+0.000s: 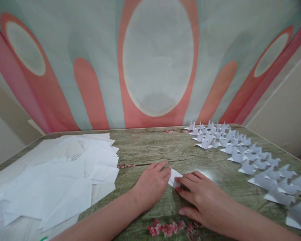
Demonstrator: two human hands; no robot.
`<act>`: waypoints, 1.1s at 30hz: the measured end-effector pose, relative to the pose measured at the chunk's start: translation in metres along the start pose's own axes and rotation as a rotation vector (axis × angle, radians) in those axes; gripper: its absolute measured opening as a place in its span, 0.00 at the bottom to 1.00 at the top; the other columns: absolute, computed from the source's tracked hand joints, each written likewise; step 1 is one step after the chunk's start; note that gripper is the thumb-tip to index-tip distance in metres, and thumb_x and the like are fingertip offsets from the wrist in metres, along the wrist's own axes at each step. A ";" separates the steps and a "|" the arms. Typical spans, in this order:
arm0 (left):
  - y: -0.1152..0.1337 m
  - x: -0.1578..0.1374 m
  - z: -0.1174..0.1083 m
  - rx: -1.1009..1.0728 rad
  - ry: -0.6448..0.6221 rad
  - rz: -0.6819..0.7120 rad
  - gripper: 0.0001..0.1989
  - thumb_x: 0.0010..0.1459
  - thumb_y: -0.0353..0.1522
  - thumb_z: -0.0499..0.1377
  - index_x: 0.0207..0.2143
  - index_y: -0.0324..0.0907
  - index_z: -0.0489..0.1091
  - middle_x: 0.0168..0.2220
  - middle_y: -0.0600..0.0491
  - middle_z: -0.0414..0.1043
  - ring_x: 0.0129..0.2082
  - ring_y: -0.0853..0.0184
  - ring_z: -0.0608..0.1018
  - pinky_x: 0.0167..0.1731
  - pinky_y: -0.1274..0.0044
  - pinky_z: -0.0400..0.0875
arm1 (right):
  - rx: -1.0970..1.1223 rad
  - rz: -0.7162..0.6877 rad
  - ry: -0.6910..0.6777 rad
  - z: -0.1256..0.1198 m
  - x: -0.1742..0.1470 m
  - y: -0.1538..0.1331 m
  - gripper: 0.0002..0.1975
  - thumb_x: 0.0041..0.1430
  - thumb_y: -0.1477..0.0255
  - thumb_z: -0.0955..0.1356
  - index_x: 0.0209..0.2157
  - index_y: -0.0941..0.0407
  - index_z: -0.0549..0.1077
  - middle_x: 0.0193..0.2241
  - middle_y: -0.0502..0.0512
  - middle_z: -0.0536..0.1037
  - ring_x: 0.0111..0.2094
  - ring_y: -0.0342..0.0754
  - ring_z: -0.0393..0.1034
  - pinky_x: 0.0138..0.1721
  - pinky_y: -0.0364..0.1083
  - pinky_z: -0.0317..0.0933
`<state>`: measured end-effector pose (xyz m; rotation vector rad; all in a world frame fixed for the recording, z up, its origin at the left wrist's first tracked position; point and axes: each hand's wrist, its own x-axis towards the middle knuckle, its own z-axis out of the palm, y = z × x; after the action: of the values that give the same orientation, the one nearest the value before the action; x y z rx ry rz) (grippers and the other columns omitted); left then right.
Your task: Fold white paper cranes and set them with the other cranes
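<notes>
A small white folded paper (173,176) lies on the wood-patterned table between my hands. My left hand (152,182) is closed at its left edge, the fingers bunched together and pressing on it; the thumb is hidden. From the other side, my right hand (200,195) rests its fingertips on the paper's right part. Its fingers are stretched out, and the thumb sits apart on the table. The paper's far right end is partly covered by those fingers.
A wide spread of loose white paper sheets (62,180) covers the left side. Rows of several folded white paper birds (237,155) stand along the right. The table (145,144) meets a patterned pink and grey backdrop (158,122). Pink flower prints (167,228) decorate the tabletop.
</notes>
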<state>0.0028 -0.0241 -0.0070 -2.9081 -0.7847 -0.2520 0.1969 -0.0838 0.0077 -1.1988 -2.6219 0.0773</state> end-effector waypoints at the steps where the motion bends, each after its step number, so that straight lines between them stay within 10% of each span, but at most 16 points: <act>1: 0.000 0.000 0.000 -0.004 0.000 0.000 0.16 0.60 0.29 0.50 0.51 0.36 0.64 0.53 0.49 0.66 0.55 0.58 0.63 0.50 0.69 0.58 | 0.073 0.010 0.003 0.001 0.002 0.003 0.10 0.53 0.62 0.68 0.35 0.53 0.75 0.38 0.53 0.75 0.40 0.51 0.67 0.44 0.52 0.57; 9: 0.002 0.000 0.006 -0.080 0.020 -0.032 0.16 0.59 0.27 0.50 0.49 0.33 0.65 0.51 0.45 0.67 0.53 0.61 0.65 0.53 0.69 0.58 | 0.351 0.442 0.198 0.022 0.018 0.025 0.09 0.49 0.69 0.69 0.34 0.55 0.70 0.32 0.52 0.70 0.34 0.47 0.65 0.35 0.46 0.60; 25: -0.002 -0.001 -0.001 -0.459 0.062 -0.177 0.26 0.57 0.34 0.57 0.57 0.43 0.54 0.51 0.48 0.64 0.51 0.61 0.65 0.53 0.68 0.58 | 0.406 0.502 0.191 0.032 0.017 0.014 0.13 0.47 0.67 0.70 0.35 0.55 0.66 0.33 0.53 0.71 0.36 0.51 0.64 0.37 0.49 0.58; 33: 0.001 0.001 -0.005 -0.592 0.201 -0.204 0.09 0.60 0.30 0.53 0.43 0.43 0.66 0.37 0.51 0.69 0.39 0.64 0.68 0.41 0.72 0.62 | 0.683 0.507 0.248 0.028 0.016 0.012 0.07 0.53 0.71 0.66 0.36 0.55 0.70 0.30 0.49 0.73 0.31 0.46 0.66 0.33 0.44 0.59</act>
<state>0.0034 -0.0256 -0.0016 -3.2412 -1.1322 -0.9257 0.1883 -0.0622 -0.0180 -1.4331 -1.7820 0.7859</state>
